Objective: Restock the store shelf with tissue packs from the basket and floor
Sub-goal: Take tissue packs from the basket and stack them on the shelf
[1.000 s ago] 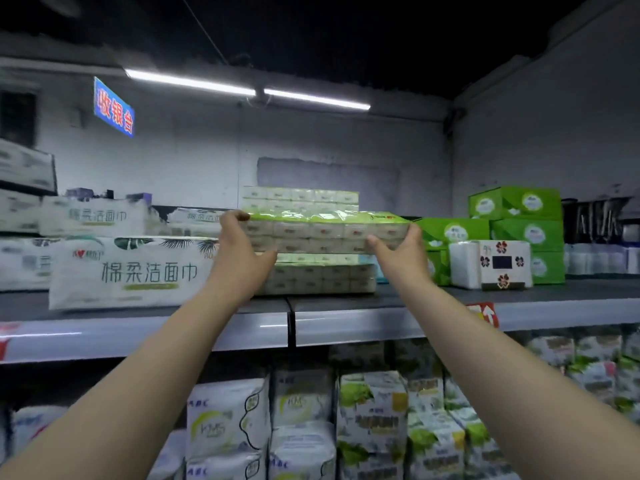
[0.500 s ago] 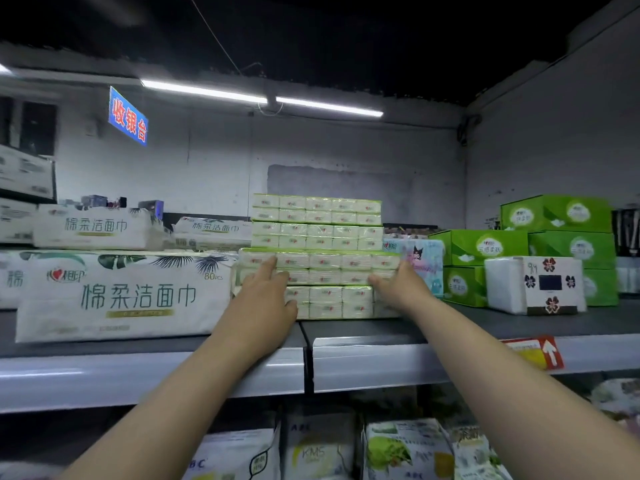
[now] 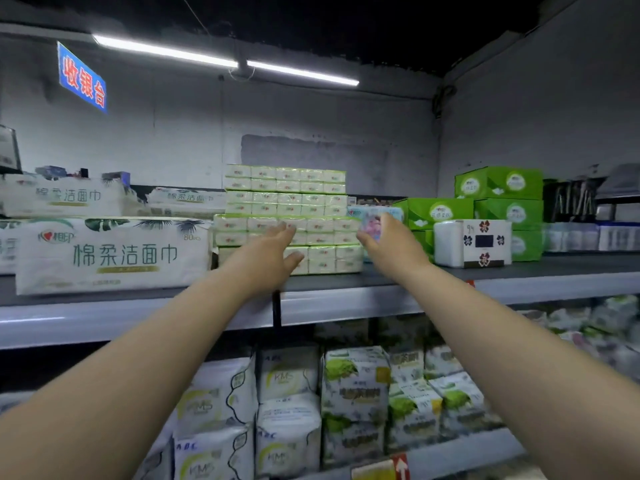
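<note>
- The left hand (image 3: 270, 252) was held out in front of the front stack of tissue packs (image 3: 322, 245), with its fingers straight and spread and nothing gripped in it.
- Its fingertips were seen over the upper tier of that stack; whether they pressed on the wrapping could not be told.
- The right hand (image 3: 391, 249) was held out at the right end of the same stack, with its fingers loosely extended and nothing clasped.
- Its fingers were seen across a pink and blue pack (image 3: 375, 218) just beside the stack; contact could not be told.
- The front stack was set on the top shelf (image 3: 346, 301), near its front edge, in two tiers.
- A taller rear stack (image 3: 287, 188) of like packs was placed directly behind it.
- A large white pack (image 3: 114, 254) printed with green characters was laid just to the left of the front stack.
- Green boxes (image 3: 498, 202) were piled to the right, with a white flower-marked pack (image 3: 472, 242) in front of them.
- Wrapped packs (image 3: 287, 410) were ranged on the shelf below.
</note>
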